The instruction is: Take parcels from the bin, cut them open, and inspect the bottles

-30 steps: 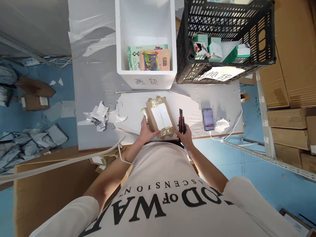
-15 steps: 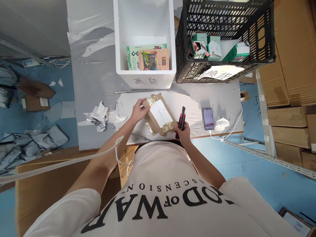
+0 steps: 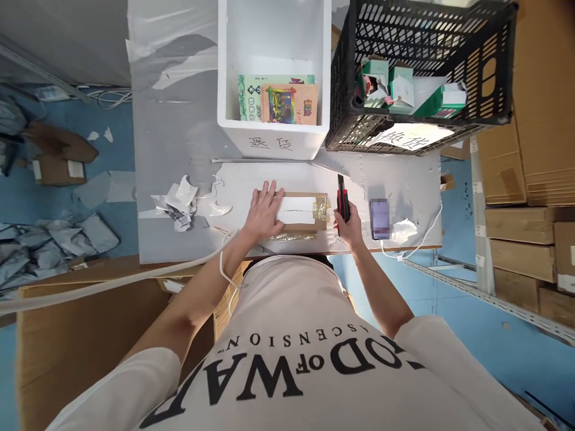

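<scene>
A taped cardboard box (image 3: 305, 226) with a white label (image 3: 299, 210) lies near the front edge of the table. My left hand (image 3: 265, 214) rests flat on its left end, fingers spread, covering part of the label. Shiny tape (image 3: 320, 209) wraps the box's right end. My right hand (image 3: 350, 224) is wrapped round a red and black utility knife (image 3: 343, 202), just right of the box and apart from it. The knife's dark blade points away from me.
Behind the box stand a white foam bin (image 3: 274, 140) holding booklets and a black crate (image 3: 341, 129) with green-and-white cartons. Right of the knife lies a phone (image 3: 380, 219) on a cable; crumpled paper (image 3: 180, 203) lies left. A white cord (image 3: 135, 294) crosses my left forearm.
The box has gone from tilted in both hands to lying straight on the table. My left hand has flattened onto it. My right hand has let go of its corner and moved right with the knife.
</scene>
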{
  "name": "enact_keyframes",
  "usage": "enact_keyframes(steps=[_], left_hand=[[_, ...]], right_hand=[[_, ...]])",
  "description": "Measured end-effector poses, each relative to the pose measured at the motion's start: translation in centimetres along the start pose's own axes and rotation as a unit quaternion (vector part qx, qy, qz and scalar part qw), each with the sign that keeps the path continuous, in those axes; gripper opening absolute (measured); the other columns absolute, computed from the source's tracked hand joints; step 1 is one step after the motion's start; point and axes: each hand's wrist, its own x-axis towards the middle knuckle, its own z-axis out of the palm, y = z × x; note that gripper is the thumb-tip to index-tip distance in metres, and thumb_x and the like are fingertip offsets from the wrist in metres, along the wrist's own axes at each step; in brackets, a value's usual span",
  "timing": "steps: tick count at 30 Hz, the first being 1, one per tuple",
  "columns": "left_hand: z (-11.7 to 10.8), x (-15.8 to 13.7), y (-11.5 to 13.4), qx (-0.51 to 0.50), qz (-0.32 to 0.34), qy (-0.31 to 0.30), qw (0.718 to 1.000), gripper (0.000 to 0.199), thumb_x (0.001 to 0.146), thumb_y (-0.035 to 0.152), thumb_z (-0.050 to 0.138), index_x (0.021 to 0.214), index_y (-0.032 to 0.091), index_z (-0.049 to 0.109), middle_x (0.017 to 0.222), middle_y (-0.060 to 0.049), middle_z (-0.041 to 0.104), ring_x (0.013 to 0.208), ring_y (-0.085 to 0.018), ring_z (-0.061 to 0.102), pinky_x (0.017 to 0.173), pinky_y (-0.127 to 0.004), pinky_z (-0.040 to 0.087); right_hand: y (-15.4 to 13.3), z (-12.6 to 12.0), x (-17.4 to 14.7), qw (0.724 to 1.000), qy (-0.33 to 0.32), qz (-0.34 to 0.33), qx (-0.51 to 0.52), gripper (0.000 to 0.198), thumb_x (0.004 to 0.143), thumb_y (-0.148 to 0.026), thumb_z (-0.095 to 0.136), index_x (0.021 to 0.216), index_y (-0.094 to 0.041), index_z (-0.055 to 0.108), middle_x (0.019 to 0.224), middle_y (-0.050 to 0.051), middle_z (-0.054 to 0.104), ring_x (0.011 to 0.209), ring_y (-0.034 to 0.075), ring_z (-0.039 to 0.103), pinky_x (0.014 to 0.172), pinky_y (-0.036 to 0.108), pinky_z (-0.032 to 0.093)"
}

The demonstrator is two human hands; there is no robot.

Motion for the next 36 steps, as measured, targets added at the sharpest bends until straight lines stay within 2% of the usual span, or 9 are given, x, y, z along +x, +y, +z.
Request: enact_keyframes(steps=[4,8,12,16,20,27,31,33,36], left_hand=[[-0.1,1.0,0.2,0.045,0.000,-0.048,0.998,0.103,0.073,0.066,0.056,0.153,0.013,0.021,0.160,-0.021,0.019,0.148,-0.041,0.011,0.115,-0.059,-0.001],[0.0,0.7,0.8,0.063,-0.012,-0.057,0.996,0.122,0.060,0.079,0.063,0.153,0.011,0.022,0.159,-0.023,0.018,0.147,-0.043,0.012,0.115,-0.056,0.001],[0.0,0.7,1.0,0.067,-0.019,-0.054,0.996,0.124,0.058,0.081,0.064,0.153,0.011,0.023,0.159,-0.023,0.020,0.147,-0.043,0.013,0.115,-0.054,0.004],[0.0,0.9,1.1,0.070,-0.021,-0.048,0.996,0.123,0.059,0.080,0.064,0.153,0.011,0.023,0.158,-0.022,0.023,0.146,-0.042,0.016,0.116,-0.053,0.006],[0.1,0.8,1.2,0.075,-0.025,-0.038,0.996,0.121,0.059,0.078,0.065,0.153,0.011,0.024,0.158,-0.022,0.023,0.146,-0.041,0.019,0.116,-0.052,0.009],[0.5,0.6,1.1,0.072,-0.029,-0.038,0.996,0.122,0.058,0.077,0.066,0.152,0.013,0.025,0.159,-0.023,0.020,0.145,-0.043,0.019,0.114,-0.055,0.011],[0.6,0.6,1.0,0.062,-0.029,-0.034,0.997,0.122,0.058,0.078,0.066,0.153,0.013,0.024,0.159,-0.023,0.018,0.145,-0.044,0.018,0.114,-0.057,0.012],[0.6,0.6,1.1,0.057,-0.030,-0.034,0.997,0.123,0.057,0.078,0.067,0.153,0.013,0.024,0.159,-0.023,0.018,0.145,-0.044,0.018,0.114,-0.057,0.012],[0.6,0.6,1.1,0.053,-0.030,-0.036,0.997,0.124,0.057,0.077,0.068,0.153,0.013,0.023,0.159,-0.023,0.017,0.145,-0.044,0.017,0.114,-0.057,0.012]], right_hand=[[0.4,-1.9,-3.5,0.998,-0.047,0.036,-0.013,0.077,0.085,-0.052,0.054,0.152,-0.030,0.025,0.099,0.004,0.067,0.054,0.010,0.055,0.045,0.026,0.050],[0.9,-2.3,-5.6,0.996,-0.075,0.040,-0.023,0.074,0.087,-0.050,0.053,0.153,-0.029,0.027,0.097,0.004,0.067,0.052,0.009,0.055,0.044,0.026,0.050],[0.9,-2.5,-5.7,0.994,-0.093,0.042,-0.028,0.073,0.087,-0.047,0.052,0.154,-0.027,0.027,0.092,0.003,0.067,0.051,0.009,0.055,0.042,0.025,0.049],[-0.2,-3.6,-5.1,0.987,-0.127,0.033,-0.093,0.068,0.089,-0.040,0.049,0.153,-0.028,0.029,0.084,0.001,0.066,0.049,0.009,0.053,0.042,0.024,0.049],[-1.6,-4.9,-4.6,0.966,-0.176,0.014,-0.188,0.064,0.091,-0.031,0.046,0.153,-0.028,0.029,0.078,0.000,0.065,0.047,0.009,0.052,0.044,0.022,0.047],[-4.3,-5.4,-4.9,0.923,-0.192,-0.032,-0.333,0.061,0.090,-0.025,0.042,0.151,-0.020,0.035,0.069,0.001,0.066,0.048,0.012,0.051,0.052,0.024,0.046],[-4.8,-5.0,-5.9,0.905,-0.177,-0.063,-0.381,0.061,0.090,-0.024,0.042,0.150,-0.019,0.037,0.083,0.006,0.072,0.058,0.015,0.059,0.061,0.027,0.050],[-4.5,-4.7,-6.6,0.906,-0.185,-0.059,-0.377,0.060,0.090,-0.025,0.041,0.150,-0.021,0.037,0.094,0.007,0.074,0.062,0.016,0.062,0.063,0.026,0.050],[-4.4,-4.2,-7.5,0.899,-0.180,-0.043,-0.396,0.060,0.090,-0.024,0.040,0.151,-0.021,0.036,0.095,0.007,0.074,0.066,0.018,0.064,0.062,0.026,0.049]])
